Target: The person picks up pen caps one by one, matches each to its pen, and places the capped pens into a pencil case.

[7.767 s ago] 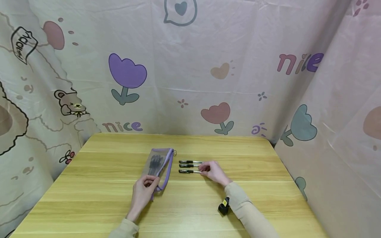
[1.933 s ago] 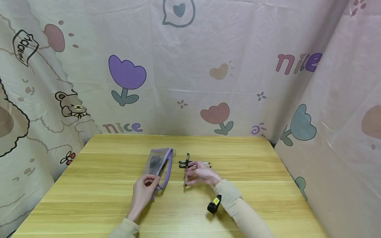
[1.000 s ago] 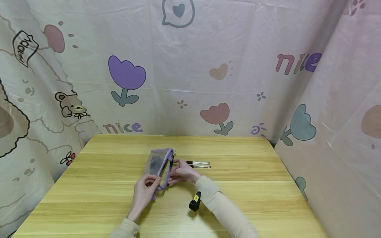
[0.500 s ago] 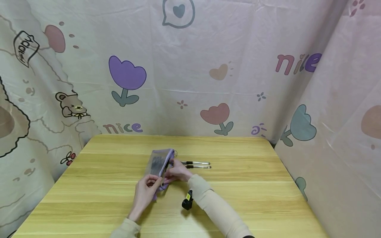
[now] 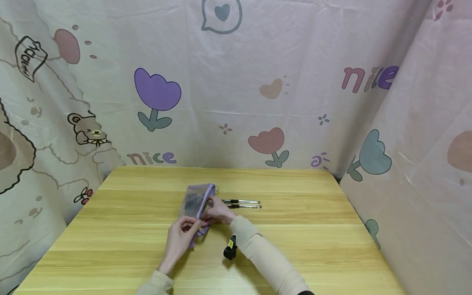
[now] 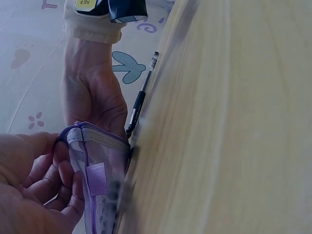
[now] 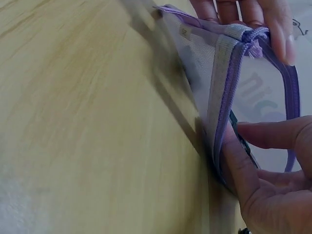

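Note:
A mesh zip pencil pouch with purple trim lies on the table, several dark pens showing through its side. My left hand pinches the near end of its zip edge between thumb and fingers. In the right wrist view the zip mouth gapes wide. My right hand reaches into that mouth from the right, thumb and finger pinching a black pen, mostly hidden by fingers and trim. Just right of the pouch, two black-gripped clear pens lie side by side, their left ends behind my right hand.
A black wrist camera with a yellow label hangs under the right sleeve, just over the wooden table. Printed curtains close in the table's back and sides. A small ring sits at the pouch's far corner.
Of three pens in the row, my right hand has picked up the nearest, turned it lengthwise to the pouch and carried it left into the mouth. My left hand keeps its hold.

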`<state>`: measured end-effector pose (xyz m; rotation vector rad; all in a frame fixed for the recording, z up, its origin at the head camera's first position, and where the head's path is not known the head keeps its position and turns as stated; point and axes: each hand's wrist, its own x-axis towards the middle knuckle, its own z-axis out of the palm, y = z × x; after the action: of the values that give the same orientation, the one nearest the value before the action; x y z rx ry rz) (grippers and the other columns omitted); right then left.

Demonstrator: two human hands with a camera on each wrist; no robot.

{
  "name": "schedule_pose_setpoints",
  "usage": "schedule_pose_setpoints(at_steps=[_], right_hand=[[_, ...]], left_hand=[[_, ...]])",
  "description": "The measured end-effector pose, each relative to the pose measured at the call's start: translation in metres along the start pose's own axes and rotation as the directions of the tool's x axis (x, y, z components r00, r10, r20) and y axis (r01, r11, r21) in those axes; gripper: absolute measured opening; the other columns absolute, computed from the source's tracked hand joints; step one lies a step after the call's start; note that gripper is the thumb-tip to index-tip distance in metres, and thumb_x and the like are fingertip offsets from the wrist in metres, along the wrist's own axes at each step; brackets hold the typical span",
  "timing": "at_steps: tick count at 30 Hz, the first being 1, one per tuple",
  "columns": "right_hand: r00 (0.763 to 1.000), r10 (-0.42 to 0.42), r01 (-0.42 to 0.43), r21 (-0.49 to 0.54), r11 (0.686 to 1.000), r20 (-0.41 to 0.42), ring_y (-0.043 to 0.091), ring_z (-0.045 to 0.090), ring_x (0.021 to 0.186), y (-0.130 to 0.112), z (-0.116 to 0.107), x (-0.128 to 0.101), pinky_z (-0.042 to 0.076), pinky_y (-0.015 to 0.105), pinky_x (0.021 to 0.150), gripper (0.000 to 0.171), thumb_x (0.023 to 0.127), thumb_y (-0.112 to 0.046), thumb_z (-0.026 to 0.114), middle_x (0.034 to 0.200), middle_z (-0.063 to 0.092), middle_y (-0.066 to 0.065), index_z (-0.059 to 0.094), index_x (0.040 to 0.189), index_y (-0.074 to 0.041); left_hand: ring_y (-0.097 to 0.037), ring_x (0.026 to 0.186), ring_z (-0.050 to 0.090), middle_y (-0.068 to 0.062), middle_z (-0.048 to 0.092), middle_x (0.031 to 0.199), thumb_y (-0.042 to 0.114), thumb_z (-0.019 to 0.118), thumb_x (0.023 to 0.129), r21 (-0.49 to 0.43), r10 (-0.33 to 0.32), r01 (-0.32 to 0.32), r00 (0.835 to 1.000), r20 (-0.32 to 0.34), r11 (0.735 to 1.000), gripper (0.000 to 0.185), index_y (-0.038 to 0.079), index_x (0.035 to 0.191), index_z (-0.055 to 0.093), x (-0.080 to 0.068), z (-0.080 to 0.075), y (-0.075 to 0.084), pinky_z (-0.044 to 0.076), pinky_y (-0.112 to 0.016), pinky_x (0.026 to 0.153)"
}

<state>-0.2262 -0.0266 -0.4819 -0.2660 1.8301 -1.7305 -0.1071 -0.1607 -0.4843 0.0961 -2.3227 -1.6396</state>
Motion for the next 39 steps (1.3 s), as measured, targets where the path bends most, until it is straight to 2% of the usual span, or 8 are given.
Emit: schedule_pose_setpoints(at_steps=[8, 12, 17, 21, 27, 31, 37, 39], right_hand=[[0.998, 0.032, -0.035, 0.046, 0.998, 0.054, 0.019, 0.069, 0.066, 0.0, -0.006, -0.001, 0.063, 0.034, 0.07, 0.067, 0.089, 0.012, 0.057, 0.1, 0.071, 0.025, 0.038, 0.152, -0.004], [0.997, 0.047, -0.049, 0.035, 0.998, 0.06, 0.019, 0.07, 0.068, 0.0, -0.008, -0.002, 0.063, 0.034, 0.072, 0.065, 0.092, 0.009, 0.056, 0.105, 0.072, 0.023, 0.037, 0.153, -0.003], [0.997, 0.049, -0.052, 0.04, 0.998, 0.064, 0.019, 0.07, 0.072, 0.002, -0.011, -0.003, 0.063, 0.033, 0.075, 0.067, 0.094, 0.006, 0.056, 0.116, 0.069, 0.021, 0.031, 0.155, -0.001], [0.997, 0.01, -0.015, 0.066, 0.998, 0.075, 0.019, 0.07, 0.074, 0.006, -0.014, -0.005, 0.063, 0.032, 0.077, 0.067, 0.095, 0.007, 0.055, 0.122, 0.065, 0.022, 0.027, 0.155, 0.004], [0.997, -0.045, 0.038, 0.107, 0.994, 0.063, 0.018, 0.071, 0.078, 0.013, -0.024, -0.014, 0.062, 0.032, 0.079, 0.059, 0.095, 0.007, 0.056, 0.123, 0.064, 0.025, 0.037, 0.151, 0.005], [0.995, -0.084, 0.078, 0.095, 0.992, 0.059, 0.016, 0.071, 0.081, 0.016, -0.035, -0.025, 0.062, 0.032, 0.081, 0.054, 0.096, 0.006, 0.057, 0.126, 0.063, 0.03, 0.041, 0.147, 0.006], [0.984, -0.173, 0.172, 0.039, 0.984, 0.031, 0.018, 0.071, 0.089, 0.021, -0.057, -0.047, 0.061, 0.035, 0.087, 0.051, 0.093, 0.007, 0.06, 0.123, 0.061, 0.031, 0.045, 0.142, 0.011], [0.975, -0.223, 0.223, -0.046, 0.974, 0.013, 0.022, 0.072, 0.093, 0.022, -0.066, -0.056, 0.06, 0.036, 0.089, 0.049, 0.093, 0.005, 0.061, 0.122, 0.061, 0.033, 0.047, 0.139, 0.012]], left_hand=[[-0.001, 0.059, 0.061, -0.015, 0.075, 0.082, 0.017, 0.075, 0.092, -0.014, -0.009, 0.009, 1.0, -0.013, 1.0, 0.016, 0.001, 0.094, 0.07, 0.001, 0.0, 0.0, 0.049, -0.017, 0.059], [-0.004, 0.056, 0.059, -0.014, 0.075, 0.081, 0.017, 0.074, 0.092, -0.029, -0.024, 0.024, 1.0, -0.01, 0.999, 0.016, 0.001, 0.094, 0.07, 0.001, 0.0, 0.0, 0.049, -0.018, 0.056], [-0.002, 0.058, 0.06, -0.015, 0.075, 0.08, 0.016, 0.075, 0.091, -0.029, -0.007, 0.007, 1.0, -0.024, 1.0, 0.016, 0.001, 0.094, 0.07, 0.002, 0.001, -0.002, 0.049, -0.018, 0.057], [0.0, 0.06, 0.061, -0.013, 0.075, 0.08, 0.016, 0.075, 0.091, -0.014, -0.005, 0.005, 0.999, -0.032, 1.0, 0.016, 0.001, 0.093, 0.07, 0.001, 0.0, -0.002, 0.048, -0.017, 0.06], [0.001, 0.061, 0.061, -0.011, 0.076, 0.08, 0.016, 0.075, 0.092, -0.012, -0.031, 0.031, 0.999, -0.035, 0.999, 0.016, 0.001, 0.093, 0.07, 0.001, 0.0, -0.001, 0.049, -0.016, 0.063], [0.001, 0.061, 0.061, -0.013, 0.076, 0.081, 0.016, 0.075, 0.091, -0.018, -0.032, 0.032, 0.999, -0.035, 0.999, 0.016, 0.001, 0.093, 0.07, 0.001, 0.001, -0.002, 0.049, -0.016, 0.062], [0.001, 0.06, 0.06, -0.013, 0.076, 0.08, 0.015, 0.075, 0.091, -0.016, -0.029, 0.028, 0.999, -0.033, 0.999, 0.015, 0.001, 0.092, 0.07, 0.001, 0.001, -0.003, 0.049, -0.016, 0.06], [0.001, 0.061, 0.06, -0.011, 0.076, 0.08, 0.015, 0.075, 0.091, -0.014, -0.035, 0.034, 0.999, -0.032, 0.999, 0.014, 0.002, 0.092, 0.071, 0.0, 0.001, -0.002, 0.049, -0.016, 0.061]])
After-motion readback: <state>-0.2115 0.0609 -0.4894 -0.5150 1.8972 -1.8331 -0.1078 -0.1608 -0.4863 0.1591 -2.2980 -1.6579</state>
